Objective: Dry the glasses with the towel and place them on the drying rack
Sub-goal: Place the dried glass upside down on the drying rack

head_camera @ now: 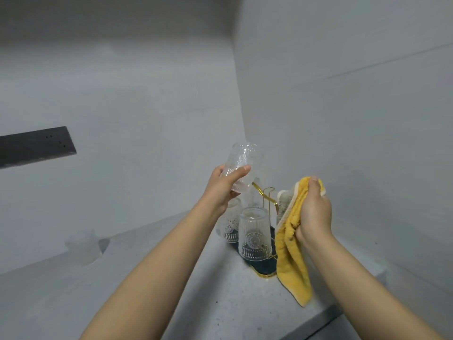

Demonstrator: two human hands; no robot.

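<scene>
A clear embossed glass (pixel 241 165) is gripped by the left hand (pixel 221 190), thumb across its side, and held above the drying rack (pixel 266 268). It is tilted, its long axis leaning up and to the right, base uppermost; its lower rim is partly hidden by the hand, and a gold prong (pixel 257 186) of the rack is seen just beside that rim. Whether they touch cannot be told. A yellow towel (pixel 293 261), plush with a pale edging, is clenched in the right hand (pixel 315 212) and hangs down over the rack's right end, hiding it. On the rack's dark tray, edged in gold wire, an upturned ribbed glass (pixel 255 231) stands in front; others behind it are blurred and partly covered. The rack rests on a speckled grey counter (pixel 171 278) in a corner of grey walls (pixel 343 119).
</scene>
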